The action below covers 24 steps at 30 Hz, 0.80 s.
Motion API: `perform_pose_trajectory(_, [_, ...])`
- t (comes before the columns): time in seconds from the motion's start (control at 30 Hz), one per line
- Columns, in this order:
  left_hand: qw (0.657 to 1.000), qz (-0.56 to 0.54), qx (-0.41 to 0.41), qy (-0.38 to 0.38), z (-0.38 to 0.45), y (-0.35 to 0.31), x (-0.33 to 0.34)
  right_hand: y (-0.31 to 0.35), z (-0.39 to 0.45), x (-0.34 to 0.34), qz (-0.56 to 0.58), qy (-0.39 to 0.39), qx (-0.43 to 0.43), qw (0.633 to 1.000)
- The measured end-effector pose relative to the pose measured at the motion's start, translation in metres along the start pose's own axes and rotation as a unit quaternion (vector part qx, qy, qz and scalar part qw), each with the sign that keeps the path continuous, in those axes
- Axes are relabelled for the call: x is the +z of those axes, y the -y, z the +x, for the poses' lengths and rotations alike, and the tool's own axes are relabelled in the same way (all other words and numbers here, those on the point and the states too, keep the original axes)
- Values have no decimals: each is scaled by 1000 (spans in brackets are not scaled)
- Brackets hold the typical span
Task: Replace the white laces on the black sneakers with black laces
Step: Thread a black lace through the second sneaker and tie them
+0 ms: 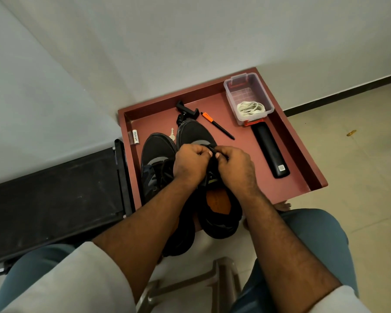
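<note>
Now working low on the right sneaker (215, 199), toe pointing away, heel toward the body, long axis running near to far; left sneaker (155, 159) just beside it on the left, touching, both on the red tray (303, 154); left hand (190, 163) and right hand (233, 164) meeting over the toe-end eyelets, both curled, fingertips pinching a dark strand, apparently the black lace (210, 148), right at the front of the lacing; strand too small and shadowed to trace further; white laces (251, 108) coiled in the clear box (248, 98) at the far right of the tray, well apart from the shoes; judged: threading the first eyelets of the second shoe, the other seemingly laced dark already; next pull likely runs back along the shoe's long axis toward the heel, both hands equally near, lace directly between them
</note>
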<state>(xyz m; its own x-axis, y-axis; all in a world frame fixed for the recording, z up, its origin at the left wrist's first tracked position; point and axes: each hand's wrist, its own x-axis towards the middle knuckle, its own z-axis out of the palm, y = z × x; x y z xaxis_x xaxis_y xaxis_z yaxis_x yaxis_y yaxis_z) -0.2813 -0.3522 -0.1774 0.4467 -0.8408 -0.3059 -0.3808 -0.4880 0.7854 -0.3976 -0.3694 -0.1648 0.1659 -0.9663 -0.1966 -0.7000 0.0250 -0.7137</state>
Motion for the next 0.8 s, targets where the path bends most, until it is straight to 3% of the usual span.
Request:
perform_pose_trajectory(0.17, [1000,11,-16,3,4,-2,-1,-2,4,-2,26,33,4,999])
perform_pose_trajectory(0.4, [993,-10,-118,-6,2,-12,6,-1,1,-3,65,51,27,996])
perform_pose_trajectory(0.57, [990,-80,-109,36,-3,-9,2,-3,3,2,169,60,85,980])
perform_pose_trajectory(0.8, [993,16,-59,97,-8,-19,-11,-9,16,15,274,24,132,952])
